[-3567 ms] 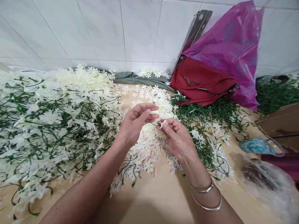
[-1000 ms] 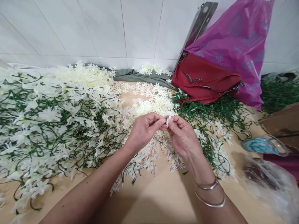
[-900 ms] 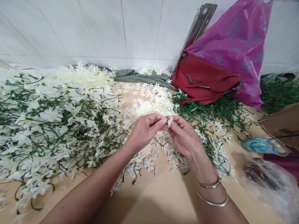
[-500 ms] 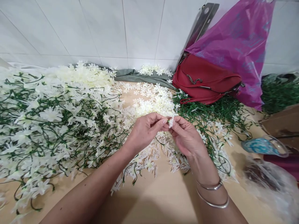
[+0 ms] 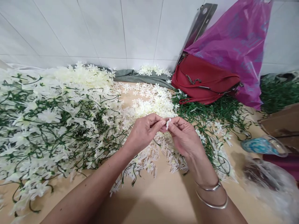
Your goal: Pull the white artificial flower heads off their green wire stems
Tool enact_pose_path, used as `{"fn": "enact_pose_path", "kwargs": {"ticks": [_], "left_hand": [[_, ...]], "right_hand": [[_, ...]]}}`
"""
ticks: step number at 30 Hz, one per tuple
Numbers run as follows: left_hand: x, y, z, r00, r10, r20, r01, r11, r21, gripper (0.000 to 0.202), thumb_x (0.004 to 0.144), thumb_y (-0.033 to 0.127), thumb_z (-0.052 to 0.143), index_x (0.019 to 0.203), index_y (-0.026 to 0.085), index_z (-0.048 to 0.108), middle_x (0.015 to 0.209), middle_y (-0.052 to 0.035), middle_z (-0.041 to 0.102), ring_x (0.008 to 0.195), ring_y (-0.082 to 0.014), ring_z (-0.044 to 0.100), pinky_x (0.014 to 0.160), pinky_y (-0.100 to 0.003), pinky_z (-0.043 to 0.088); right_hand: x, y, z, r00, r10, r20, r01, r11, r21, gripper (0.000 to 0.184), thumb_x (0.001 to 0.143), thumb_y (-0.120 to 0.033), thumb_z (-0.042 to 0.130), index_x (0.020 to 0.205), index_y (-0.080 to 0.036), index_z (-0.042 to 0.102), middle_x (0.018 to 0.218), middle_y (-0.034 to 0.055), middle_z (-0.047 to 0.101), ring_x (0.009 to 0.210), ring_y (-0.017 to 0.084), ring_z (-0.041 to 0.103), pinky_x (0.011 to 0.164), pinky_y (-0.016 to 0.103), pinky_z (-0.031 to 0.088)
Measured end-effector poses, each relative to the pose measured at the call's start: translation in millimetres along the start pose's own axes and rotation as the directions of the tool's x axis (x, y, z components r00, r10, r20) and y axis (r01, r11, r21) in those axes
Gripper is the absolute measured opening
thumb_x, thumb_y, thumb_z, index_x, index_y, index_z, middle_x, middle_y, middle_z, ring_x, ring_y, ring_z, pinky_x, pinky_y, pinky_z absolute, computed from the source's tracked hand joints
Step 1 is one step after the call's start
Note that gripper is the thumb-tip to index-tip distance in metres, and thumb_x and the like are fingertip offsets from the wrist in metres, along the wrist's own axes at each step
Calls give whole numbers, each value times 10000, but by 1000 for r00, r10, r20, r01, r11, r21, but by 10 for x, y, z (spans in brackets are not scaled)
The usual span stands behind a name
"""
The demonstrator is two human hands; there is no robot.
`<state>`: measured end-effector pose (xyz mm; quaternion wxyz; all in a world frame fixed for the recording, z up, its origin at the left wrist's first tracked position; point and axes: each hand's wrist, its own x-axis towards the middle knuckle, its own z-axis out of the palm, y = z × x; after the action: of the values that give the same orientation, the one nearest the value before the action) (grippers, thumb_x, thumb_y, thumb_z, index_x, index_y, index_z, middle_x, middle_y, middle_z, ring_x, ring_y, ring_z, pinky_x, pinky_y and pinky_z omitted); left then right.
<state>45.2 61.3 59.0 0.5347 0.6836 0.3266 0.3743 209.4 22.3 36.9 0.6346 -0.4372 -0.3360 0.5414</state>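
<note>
Between my fingertips is a small white artificial flower (image 5: 168,123), held above the heap of loose petals. My right hand (image 5: 185,135) pinches it between thumb and forefinger. My left hand (image 5: 146,129) is closed in a pinch right against it; what exactly its fingertips grip is hidden. Under and behind my hands lie loose white flower pieces (image 5: 149,107). A big pile of white flowers on green stems (image 5: 58,124) spreads to the left, and bare green stems (image 5: 207,110) lie to the right.
A red handbag (image 5: 205,81) leans by the tiled wall (image 5: 140,28), with a purple plastic bag (image 5: 240,46) behind it. At the right are a blue-patterned face mask (image 5: 263,146), a clear plastic bag (image 5: 271,180) and a cardboard box (image 5: 282,123). A grey cloth (image 5: 137,77) runs along the wall.
The small flower between my fingers has turned and shifted slightly left, now seen more edge-on. My right hand has moved a little to the left; my left hand has hardly moved.
</note>
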Motion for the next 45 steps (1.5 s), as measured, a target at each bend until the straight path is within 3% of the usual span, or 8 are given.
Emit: {"fn": "enact_pose_path", "kwargs": {"ticks": [6, 13, 23, 27, 30, 34, 40, 45], "left_hand": [[18, -31, 21, 996, -4, 94, 19, 987, -162, 205, 954, 306, 649, 1038, 128, 707, 955, -84, 786, 903, -170, 763, 883, -305, 622], [19, -47, 0, 997, -34, 66, 38, 998, -53, 235, 977, 349, 626, 981, 122, 688, 884, -85, 779, 861, -183, 766, 849, -317, 620], [19, -37, -11, 997, 5, 79, -10, 998, 64, 151, 993, 276, 599, 950, 145, 660, 837, -56, 779, 832, -165, 768, 787, -265, 588], [33, -56, 17, 996, 13, 93, -8, 998, -60, 163, 995, 271, 587, 925, 137, 649, 843, -67, 772, 849, -158, 761, 834, -275, 589], [43, -47, -6, 987, -3, 159, 28, 988, -155, 166, 1015, 276, 551, 1024, 129, 628, 905, -86, 775, 864, -156, 767, 833, -274, 594], [55, 20, -117, 983, -44, 177, 70, 987, -142, 173, 1036, 254, 503, 1162, 141, 536, 972, -97, 785, 856, -159, 780, 812, -281, 594], [74, 181, -351, 998, -23, 64, 20, 999, 46, 141, 1029, 267, 510, 1118, 161, 535, 962, -73, 773, 779, -154, 768, 732, -275, 572], [32, 367, -584, 984, 33, -177, 17, 961, 275, 188, 1022, 311, 522, 1164, 191, 550, 928, -40, 758, 785, -161, 733, 694, -280, 562]], "right_hand": [[20, -75, -76, 999, 45, 12, -45, 999, 10, 289, 592, -382, 980, 689, -254, 740, 797, -24, 713, 766, 130, 631, 800, 265, 525], [11, -48, -56, 996, 80, 42, -80, 997, -11, 289, 597, -370, 978, 680, -237, 735, 794, -10, 722, 776, 138, 634, 812, 280, 512], [1, -37, -61, 995, 83, 55, -79, 995, -65, 299, 620, -379, 965, 692, -233, 714, 717, -12, 682, 749, 157, 605, 814, 316, 491], [14, -54, -95, 988, 119, 94, -117, 993, -22, 290, 646, -372, 955, 705, -231, 708, 698, -25, 659, 718, 132, 585, 772, 273, 488], [19, -100, -128, 984, 145, 107, -148, 989, 18, 282, 651, -363, 954, 781, -249, 731, 727, -37, 658, 711, 117, 585, 741, 247, 492], [19, -160, -156, 994, 98, 46, -99, 995, 9, 308, 664, -425, 942, 847, -254, 763, 855, -12, 719, 808, 124, 641, 822, 247, 517], [37, -160, -159, 996, -51, -77, 47, 998, -50, 286, 681, -451, 925, 804, -258, 753, 894, -2, 730, 836, 134, 646, 845, 265, 516], [49, -93, -162, 986, -133, -96, 111, 971, -212, 278, 733, -458, 881, 798, -244, 716, 874, 10, 715, 817, 157, 638, 848, 315, 508]]}}
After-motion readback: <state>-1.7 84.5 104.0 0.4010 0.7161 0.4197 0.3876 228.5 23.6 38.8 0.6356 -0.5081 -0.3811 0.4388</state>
